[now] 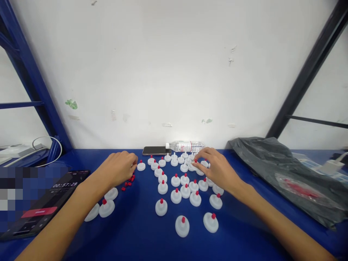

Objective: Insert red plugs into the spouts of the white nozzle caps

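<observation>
My left hand is on the left with its fingers curled together, just above a small scatter of loose red caps. Whatever its fingertips may hold is hidden. On the right, my right hand has thumb and forefinger closed around a red cap on a round white nozzle lid. Many similar white lids with red caps stand over the middle of the blue table. Further back are several white lids with bare nozzles. A few more lids lie beside my left forearm.
Along the wall lie a dark phone and a clear plastic bottle on its side. A larger phone showing a timer lies at the left. A grey plastic bag covers the table's right side. Blue posts rise at the left.
</observation>
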Available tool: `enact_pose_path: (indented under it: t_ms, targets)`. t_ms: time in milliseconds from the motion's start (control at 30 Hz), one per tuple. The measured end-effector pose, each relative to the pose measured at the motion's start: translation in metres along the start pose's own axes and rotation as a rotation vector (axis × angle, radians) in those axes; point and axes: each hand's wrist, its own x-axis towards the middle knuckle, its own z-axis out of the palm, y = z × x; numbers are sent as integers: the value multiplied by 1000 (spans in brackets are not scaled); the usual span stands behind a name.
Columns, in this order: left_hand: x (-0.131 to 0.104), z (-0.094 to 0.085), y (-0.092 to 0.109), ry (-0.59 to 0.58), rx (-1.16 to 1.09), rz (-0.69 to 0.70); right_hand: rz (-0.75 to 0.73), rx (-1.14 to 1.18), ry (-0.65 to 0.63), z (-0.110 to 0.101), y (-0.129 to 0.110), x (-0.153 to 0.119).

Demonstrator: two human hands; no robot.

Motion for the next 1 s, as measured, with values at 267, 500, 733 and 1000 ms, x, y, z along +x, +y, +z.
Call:
enact_pose_path:
  t_ms: [267, 500, 733, 1000]
  targets:
    - [-2, 8, -2, -126, -41, -55, 8, -30, -168, 4, -1, 1]
    - [-2, 7, 2, -179, -77, -48, -22, -20, -217, 8, 4, -1]
    - [-4, 12, 4, -94, -106, 18, -93, 4, -176, 11, 3, -2]
    - [-6, -1, 16, 67, -151, 75, -128, 22, -161, 12, 6, -3]
